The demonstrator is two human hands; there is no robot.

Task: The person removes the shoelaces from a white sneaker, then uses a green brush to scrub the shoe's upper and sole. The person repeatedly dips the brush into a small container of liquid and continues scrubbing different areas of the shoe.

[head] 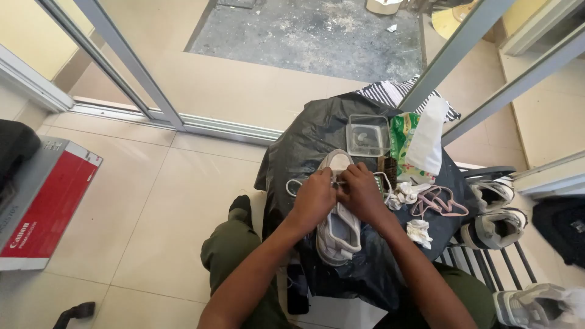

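- On the middle of the counter [304, 146], covered with black plastic, lies a white shoe [339, 228].
- Left hand [314, 198] and right hand [361, 194] close on its laces, probably pinching them.
- Near the far edge stands a clear container [368, 135].

bare forearms, olive-green trousers, dark sock

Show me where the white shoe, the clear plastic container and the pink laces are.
white shoe [339, 234]: head view, on its heel side.
clear plastic container [368, 135]: head view, on its lid.
pink laces [437, 201]: head view, on the loops.
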